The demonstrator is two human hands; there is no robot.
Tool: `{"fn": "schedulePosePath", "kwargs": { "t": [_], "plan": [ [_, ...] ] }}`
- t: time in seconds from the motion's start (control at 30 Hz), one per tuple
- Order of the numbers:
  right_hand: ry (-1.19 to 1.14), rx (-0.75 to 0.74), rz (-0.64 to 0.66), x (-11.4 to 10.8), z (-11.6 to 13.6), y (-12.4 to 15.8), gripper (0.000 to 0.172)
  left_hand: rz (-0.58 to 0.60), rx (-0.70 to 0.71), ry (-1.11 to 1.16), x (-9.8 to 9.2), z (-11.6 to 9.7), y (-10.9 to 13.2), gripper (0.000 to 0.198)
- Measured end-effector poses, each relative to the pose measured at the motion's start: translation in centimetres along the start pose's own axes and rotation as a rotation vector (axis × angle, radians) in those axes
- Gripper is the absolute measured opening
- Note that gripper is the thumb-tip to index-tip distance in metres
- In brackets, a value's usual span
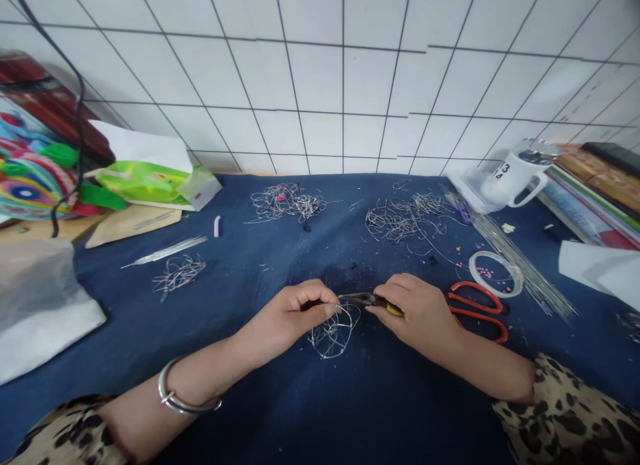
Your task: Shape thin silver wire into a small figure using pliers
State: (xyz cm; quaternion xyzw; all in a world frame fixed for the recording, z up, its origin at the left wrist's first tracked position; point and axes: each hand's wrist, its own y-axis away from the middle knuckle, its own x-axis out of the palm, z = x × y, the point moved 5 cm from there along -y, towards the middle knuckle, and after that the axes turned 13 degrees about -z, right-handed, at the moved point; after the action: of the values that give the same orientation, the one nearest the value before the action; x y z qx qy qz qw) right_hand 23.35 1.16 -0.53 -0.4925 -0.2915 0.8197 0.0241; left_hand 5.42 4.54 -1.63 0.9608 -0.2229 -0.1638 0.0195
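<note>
One bangle point(185, 406) circles the arm behind the left hand point(287, 318); ahead of it, low in the middle of the view, sits the frame point(330, 335), a small open cage of thin silver wire, just above or on the cloth-covered counter point(210, 398), I cannot tell which; the left thumb and fingers pinch its upper edge; the right hand point(420, 311) has its fingers wrapped round the handles of the pliers point(367, 298), whose nose points at that same edge, right beside the left fingertips; whether the nose bites on wire is too small to tell.

The frame should weigh next to nothing; the wire looks stiff enough to keep a bend yet springy, so a squeeze across the open loops would likely dent the shape; the safest hold is a light pinch on the rim, close to the pliers, as bare wire may roll or slip between fingers.

Beyond the right hand lie the scissors point(477, 314), the clear ring point(520, 278) with pink beads inside, and long straight wires point(537, 278); farther off are two tangled heaps, the left heap point(283, 201) and the right heap point(400, 218); the tiled wall point(320, 85) rises behind.
</note>
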Motion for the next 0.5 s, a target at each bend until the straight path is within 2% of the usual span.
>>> {"fn": "schedulePosePath", "kwargs": {
  "t": [0.17, 0.5],
  "plan": [
    [0.042, 0.007, 0.010, -0.38, 0.31, -0.08, 0.021, -0.013, 0.091, -0.070, -0.11, 0.08, -0.16, 0.015],
    [0.006, 0.106, 0.061, -0.05, 0.07, 0.24, 0.019, -0.067, 0.131, -0.054, -0.36, 0.30, -0.19, 0.014]
  ]
}}
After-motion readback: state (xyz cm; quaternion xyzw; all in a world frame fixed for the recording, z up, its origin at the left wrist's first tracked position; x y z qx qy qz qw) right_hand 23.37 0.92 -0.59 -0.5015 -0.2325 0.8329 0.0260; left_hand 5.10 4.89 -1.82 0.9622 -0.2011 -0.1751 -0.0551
